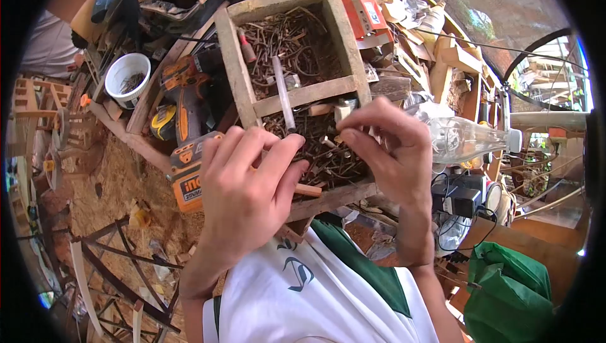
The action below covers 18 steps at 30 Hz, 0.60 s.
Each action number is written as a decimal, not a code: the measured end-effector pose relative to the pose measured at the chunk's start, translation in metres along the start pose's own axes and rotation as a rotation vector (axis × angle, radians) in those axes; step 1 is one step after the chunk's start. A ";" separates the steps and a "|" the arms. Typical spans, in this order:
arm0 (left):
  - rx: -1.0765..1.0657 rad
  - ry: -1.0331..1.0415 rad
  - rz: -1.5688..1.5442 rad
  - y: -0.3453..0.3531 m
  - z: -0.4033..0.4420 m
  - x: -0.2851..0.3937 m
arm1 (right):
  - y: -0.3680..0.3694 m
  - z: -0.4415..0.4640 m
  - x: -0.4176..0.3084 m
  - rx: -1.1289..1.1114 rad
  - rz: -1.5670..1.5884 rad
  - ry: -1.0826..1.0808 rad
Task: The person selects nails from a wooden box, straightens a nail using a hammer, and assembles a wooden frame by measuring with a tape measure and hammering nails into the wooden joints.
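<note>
Cluttered workshop, crumbly brown ground [113,198] left. Rough wooden box [309,95] in the middle, two compartments, thin rusty nails [334,174] inside; smooth clear bottle [467,141] right. Left hand [243,182] curled over near compartment, right hand [398,147] nearly pinched; can't tell what either holds.

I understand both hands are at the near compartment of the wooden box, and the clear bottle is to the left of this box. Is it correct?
Not fully: the head view shows the clear bottle to the right of the wooden box, not the left. The left hand and right hand are indeed at its near compartment.
</note>
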<state>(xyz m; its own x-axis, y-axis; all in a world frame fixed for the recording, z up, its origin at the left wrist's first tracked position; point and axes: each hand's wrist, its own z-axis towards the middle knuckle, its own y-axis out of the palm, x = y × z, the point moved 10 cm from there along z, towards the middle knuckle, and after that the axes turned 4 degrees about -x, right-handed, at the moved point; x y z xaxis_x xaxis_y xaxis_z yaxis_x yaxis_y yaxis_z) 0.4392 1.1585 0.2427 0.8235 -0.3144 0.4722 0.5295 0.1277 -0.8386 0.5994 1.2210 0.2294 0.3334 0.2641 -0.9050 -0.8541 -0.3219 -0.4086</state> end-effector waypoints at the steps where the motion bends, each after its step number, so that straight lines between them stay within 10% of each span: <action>1: 0.061 -0.014 -0.126 -0.001 -0.001 0.000 | 0.001 -0.008 0.013 0.007 0.137 0.072; 13: 0.138 0.000 -0.611 0.000 -0.002 -0.003 | 0.029 -0.037 0.023 -0.036 0.660 0.269; 16: 0.161 -0.016 -0.469 -0.009 -0.006 -0.006 | 0.008 -0.030 0.022 0.016 0.237 0.138; 18: 0.028 0.033 -0.133 -0.003 -0.004 0.002 | -0.013 -0.025 -0.014 0.259 -0.648 -0.175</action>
<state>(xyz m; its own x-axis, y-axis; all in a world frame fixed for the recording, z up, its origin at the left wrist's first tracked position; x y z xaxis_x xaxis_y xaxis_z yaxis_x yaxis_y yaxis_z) 0.4386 1.1540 0.2447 0.7387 -0.3607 0.5694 0.6396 0.1087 -0.7610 0.6161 1.1990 0.2447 0.7550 0.4777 -0.4493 -0.5807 0.1687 -0.7964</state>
